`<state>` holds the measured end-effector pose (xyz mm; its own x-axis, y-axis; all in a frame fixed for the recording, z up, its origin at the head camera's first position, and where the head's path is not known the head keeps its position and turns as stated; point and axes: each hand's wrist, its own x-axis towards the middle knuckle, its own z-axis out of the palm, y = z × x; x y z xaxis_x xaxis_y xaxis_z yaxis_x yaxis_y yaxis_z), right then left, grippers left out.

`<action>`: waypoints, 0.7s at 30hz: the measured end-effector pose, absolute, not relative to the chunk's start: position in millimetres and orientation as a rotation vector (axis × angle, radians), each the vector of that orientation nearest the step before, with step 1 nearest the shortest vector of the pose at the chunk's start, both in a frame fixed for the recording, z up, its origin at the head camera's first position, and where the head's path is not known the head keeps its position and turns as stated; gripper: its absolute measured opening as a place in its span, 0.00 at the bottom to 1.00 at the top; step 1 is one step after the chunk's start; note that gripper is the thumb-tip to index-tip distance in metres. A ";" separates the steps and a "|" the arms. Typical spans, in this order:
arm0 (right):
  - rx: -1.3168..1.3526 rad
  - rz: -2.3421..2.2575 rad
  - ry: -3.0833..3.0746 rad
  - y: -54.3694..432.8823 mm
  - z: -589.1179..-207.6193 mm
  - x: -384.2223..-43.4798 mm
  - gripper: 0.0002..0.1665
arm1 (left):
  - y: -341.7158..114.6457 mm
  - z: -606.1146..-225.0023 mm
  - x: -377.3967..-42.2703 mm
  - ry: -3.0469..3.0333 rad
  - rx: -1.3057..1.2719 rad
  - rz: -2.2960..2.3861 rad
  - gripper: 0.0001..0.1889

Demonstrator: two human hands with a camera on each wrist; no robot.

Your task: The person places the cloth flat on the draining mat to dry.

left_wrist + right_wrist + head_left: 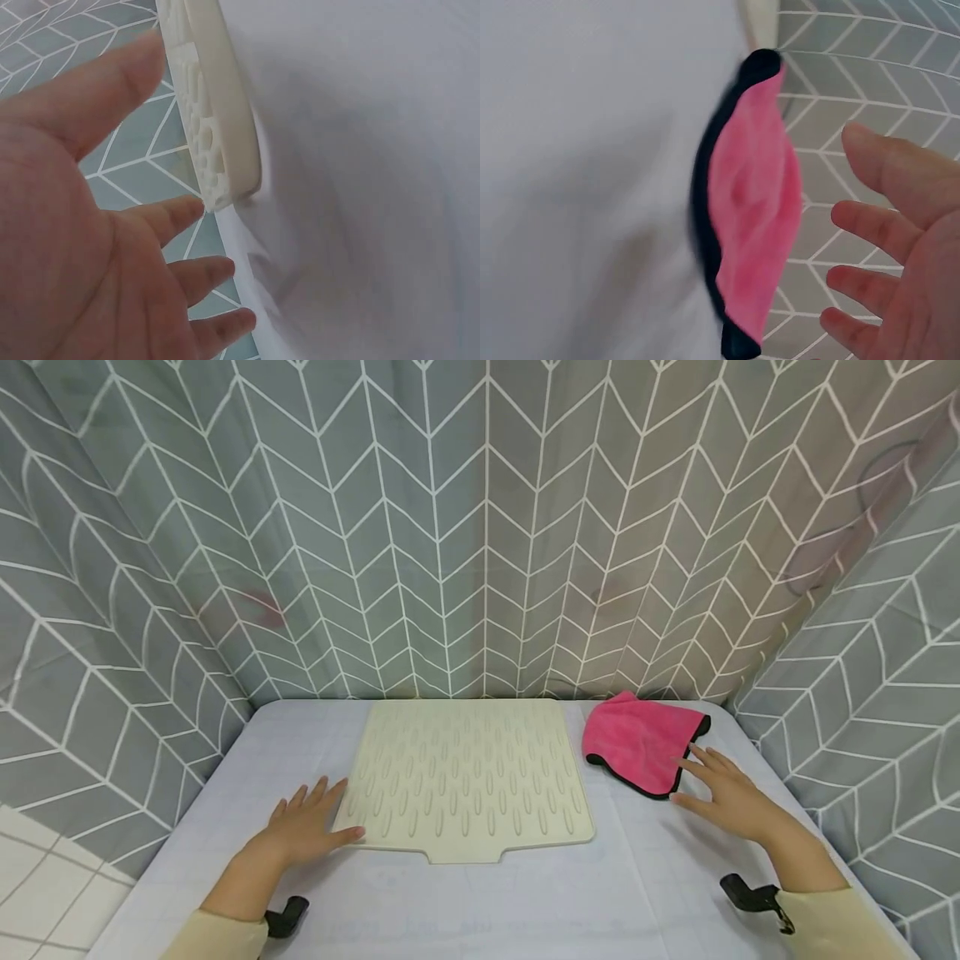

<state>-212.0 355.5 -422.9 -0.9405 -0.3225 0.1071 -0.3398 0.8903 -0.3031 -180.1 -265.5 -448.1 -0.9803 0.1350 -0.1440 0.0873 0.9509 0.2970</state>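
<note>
A cream board [468, 768] with rows of raised oval ridges and a short tab on its near edge lies flat on the table. At its near left corner is my left hand [298, 828], fingers spread; whether the thumb touches the board, I cannot tell. In the left wrist view the board's edge [229, 112] shows beside the thumb and fingers. A pink cloth [641, 739] with black trim lies loosely folded to the right of the board. My right hand [735, 800] is spread beside it, holding nothing. The right wrist view shows the fingers apart from the cloth [754, 195].
A white cloth covers the table [555, 910], whose far edge meets a grey curtain [465, 527] with a white chevron pattern. More of that fabric hangs on the left and right. Black wrist mounts [287, 917] sit at both sleeves. Pale floor tiles [48, 877] show at lower left.
</note>
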 end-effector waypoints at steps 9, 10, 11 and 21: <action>0.528 0.760 -2.996 333.9 -411.2 -221.4 0.38 | -258.9 -448.2 -185.5 2.893 0.125 0.471 0.56; 0.533 0.769 -2.997 331.8 -409.3 -222.0 0.38 | -258.6 -448.2 -185.9 2.889 0.127 0.484 0.56; 0.543 0.780 -2.993 329.6 -407.7 -222.8 0.38 | -258.3 -447.9 -186.2 2.887 0.130 0.492 0.56; 0.600 0.944 -2.932 311.0 -395.3 -242.8 0.37 | -255.7 -443.2 -186.7 2.878 0.125 0.517 0.57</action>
<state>-242.8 311.0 -395.3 -0.9268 -0.3563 0.1185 -0.3585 0.7457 -0.5617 -186.7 -255.7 -443.2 -0.9733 0.1206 -0.1952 0.0451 0.9348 0.3524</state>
